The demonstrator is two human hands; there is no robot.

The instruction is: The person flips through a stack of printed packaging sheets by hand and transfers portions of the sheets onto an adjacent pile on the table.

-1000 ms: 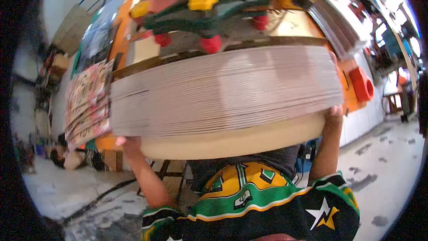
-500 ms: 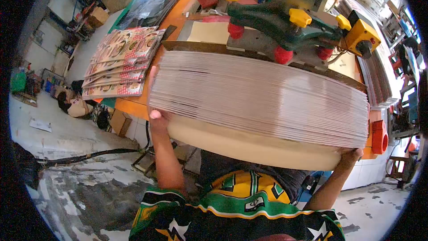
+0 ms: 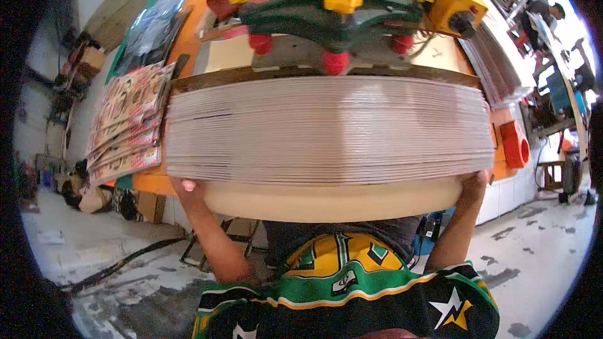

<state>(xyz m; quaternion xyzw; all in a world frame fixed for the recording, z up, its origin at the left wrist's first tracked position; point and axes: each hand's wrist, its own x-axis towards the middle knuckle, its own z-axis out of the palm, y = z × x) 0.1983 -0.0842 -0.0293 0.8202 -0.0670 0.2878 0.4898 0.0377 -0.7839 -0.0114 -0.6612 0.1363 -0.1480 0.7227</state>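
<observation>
Sheet stack (image 3: 326,132) level across view; half a second ago, sloped down rightward. Left hand (image 3: 190,188), right hand (image 3: 475,184) clasp its ends. Greyish layered edges, cream near face (image 3: 333,203).

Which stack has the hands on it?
The wide, pale-edged stack in the centre: left hand and right hand at opposite ends. The printed stack at left and the far-right stack have neither on them.

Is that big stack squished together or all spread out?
Together. The edges in the stack lie close in rows, with the left hand at one end and the right hand at the other.
</observation>
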